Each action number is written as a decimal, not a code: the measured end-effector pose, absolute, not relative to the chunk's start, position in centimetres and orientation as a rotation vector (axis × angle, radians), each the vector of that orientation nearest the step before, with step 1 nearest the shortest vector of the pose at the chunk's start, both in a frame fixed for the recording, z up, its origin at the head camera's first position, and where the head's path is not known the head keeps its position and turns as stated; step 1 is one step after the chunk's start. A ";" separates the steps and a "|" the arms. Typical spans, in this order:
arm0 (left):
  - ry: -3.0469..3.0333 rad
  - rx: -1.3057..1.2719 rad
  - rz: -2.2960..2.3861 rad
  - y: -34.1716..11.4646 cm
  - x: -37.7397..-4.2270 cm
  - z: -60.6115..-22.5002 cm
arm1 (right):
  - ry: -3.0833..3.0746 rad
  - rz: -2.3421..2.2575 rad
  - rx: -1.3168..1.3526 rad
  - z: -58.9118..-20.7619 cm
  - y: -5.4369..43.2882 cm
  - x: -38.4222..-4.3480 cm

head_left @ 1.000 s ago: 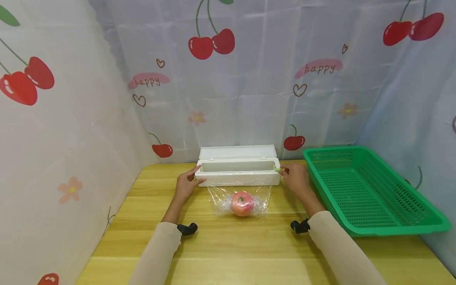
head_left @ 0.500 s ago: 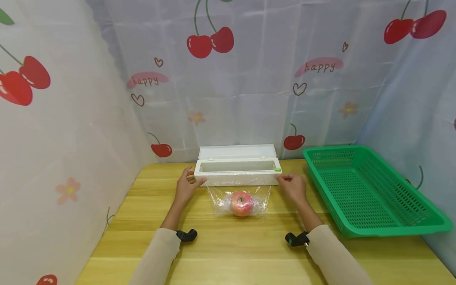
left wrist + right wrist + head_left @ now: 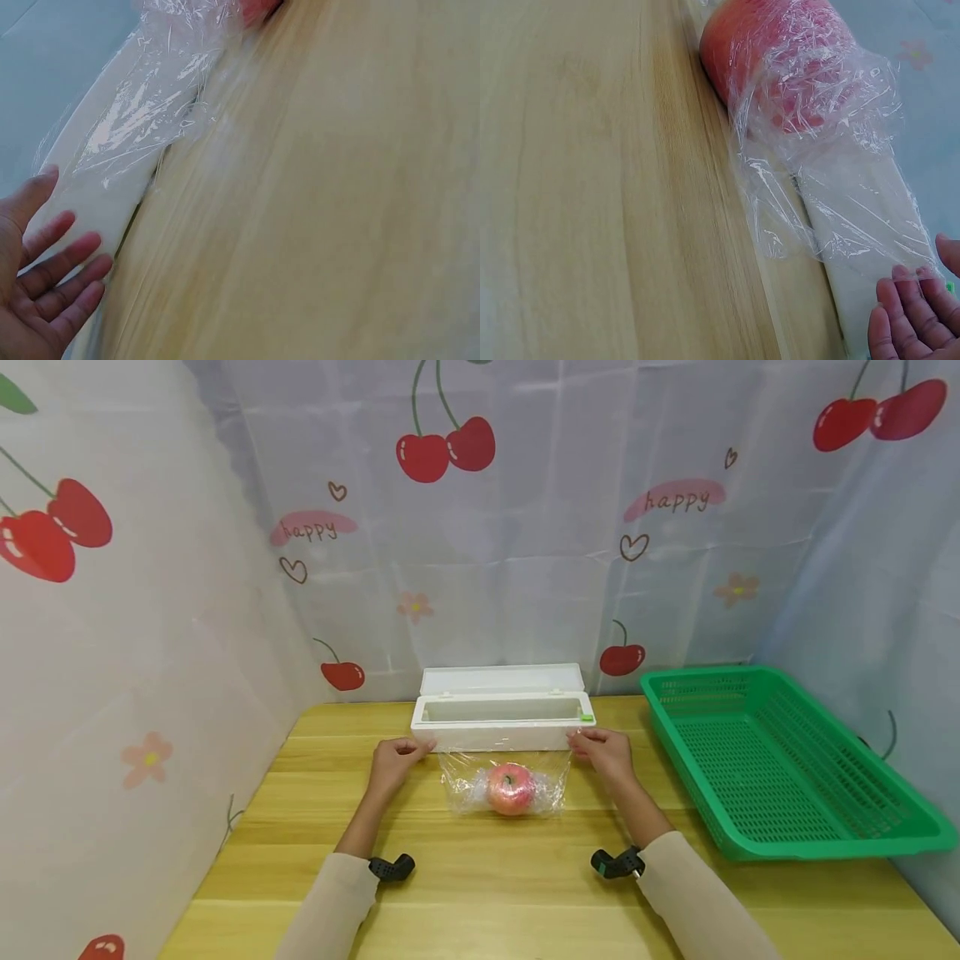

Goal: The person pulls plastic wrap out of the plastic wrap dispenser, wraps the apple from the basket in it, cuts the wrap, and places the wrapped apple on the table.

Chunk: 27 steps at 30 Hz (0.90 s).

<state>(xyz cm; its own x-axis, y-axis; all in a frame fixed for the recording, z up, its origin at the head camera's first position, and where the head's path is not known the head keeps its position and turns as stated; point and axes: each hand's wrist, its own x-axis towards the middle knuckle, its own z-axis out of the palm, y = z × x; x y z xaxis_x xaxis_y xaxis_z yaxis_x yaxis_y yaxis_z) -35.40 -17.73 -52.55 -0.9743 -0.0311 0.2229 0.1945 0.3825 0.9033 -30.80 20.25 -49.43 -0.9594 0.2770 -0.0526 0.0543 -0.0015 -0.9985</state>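
Note:
A red apple (image 3: 512, 789) sits on the wooden table, wrapped in clear cling film (image 3: 465, 768). The film runs back to the front of a white cling film box (image 3: 495, 739), whose lid (image 3: 502, 679) is raised. My left hand (image 3: 393, 765) is at the box's left front corner; its fingers are spread loosely beside the film in the left wrist view. At the film's right edge is my right hand (image 3: 607, 755), fingertips (image 3: 901, 274) touching the film and thumb apart from them. A small green slider (image 3: 587, 717) sits at the box's right end.
A green plastic basket (image 3: 817, 850) stands to the right. Cherry-printed curtains (image 3: 517, 602) hang behind the box and along both sides. Bare wooden tabletop (image 3: 495, 893) lies in front of the apple.
My right hand has left the green slider and come down and left to the film's right edge. My left hand has dropped slightly from the box's top edge. Apple and box stay put.

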 end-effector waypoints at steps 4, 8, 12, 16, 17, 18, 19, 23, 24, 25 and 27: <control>-2.415 -0.271 -1.762 -17.5 -35.2 -52.6 | -2.060 2.127 -0.340 -49.5 20.1 -30.7; -2.373 -0.398 -1.884 -17.5 -35.0 -52.7 | -2.028 2.170 -0.323 -49.6 20.1 -30.7; -2.350 -0.502 -1.951 -17.5 -34.7 -52.6 | -2.042 2.178 -0.312 -49.5 20.2 -30.5; -2.335 -0.561 -1.978 -17.4 -34.5 -52.4 | -2.087 2.166 -0.284 -49.3 20.5 -30.2; -2.329 -0.579 -1.983 -17.4 -34.4 -52.3 | -2.099 2.161 -0.277 -49.2 20.6 -30.0; -2.320 -0.598 -1.992 -17.4 -34.4 -52.2 | -2.109 2.159 -0.266 -49.2 20.7 -29.9; -2.311 -0.615 -2.001 -17.4 -34.4 -52.2 | -2.120 2.156 -0.256 -49.2 20.8 -29.8; -2.276 -0.683 -2.032 -17.4 -34.1 -51.8 | -2.130 2.175 -0.205 -49.0 21.3 -29.2; -2.273 -0.696 -2.036 -17.4 -34.1 -51.7 | -2.131 2.180 -0.194 -48.9 21.4 -29.1; -2.272 -0.706 -2.038 -17.4 -34.0 -51.7 | -2.140 2.178 -0.179 -48.9 21.5 -28.9; -2.265 -0.724 -2.052 -17.4 -33.9 -51.5 | -2.159 2.166 -0.165 -48.8 21.6 -28.7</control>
